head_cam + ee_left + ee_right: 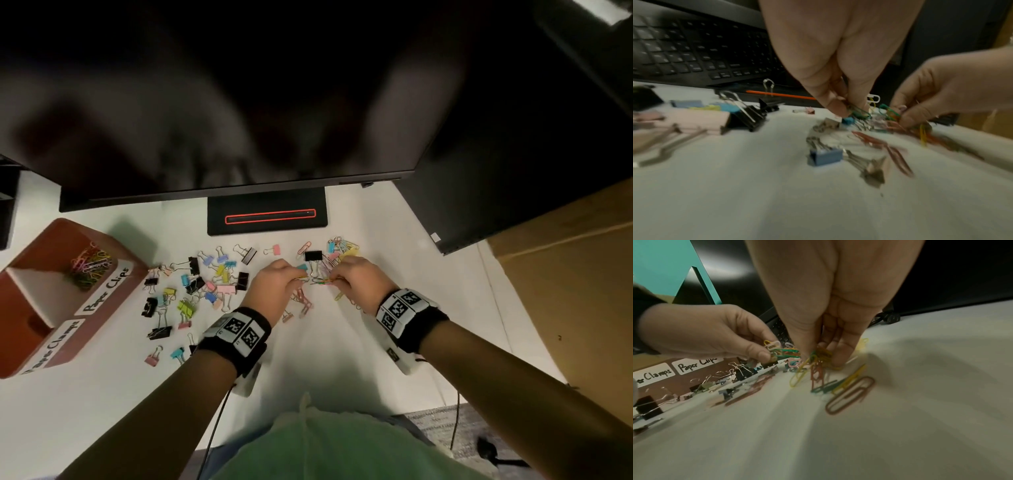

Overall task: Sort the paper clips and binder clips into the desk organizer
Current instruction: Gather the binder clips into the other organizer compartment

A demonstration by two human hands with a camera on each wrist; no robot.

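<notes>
Coloured paper clips and binder clips lie scattered on the white desk (342,342). My left hand (289,279) pinches a small bunch of paper clips (859,112), green ones among them (786,352). Just to its right, my right hand (337,278) pinches a tangle of paper clips (819,356) low over the desk, with several dangling (923,134). The red-brown desk organizer (113,301) stands at the left, labelled "Paper Clips" and "Paper Clamps". Its rear compartment holds a heap of paper clips (90,265).
A monitor (219,120) overhangs the desk's back, its stand base (267,216) behind my hands. Binder clips (195,284) crowd the space between organizer and left hand. Loose paper clips (849,394) lie near my right hand. A cardboard box (565,274) stands at the right.
</notes>
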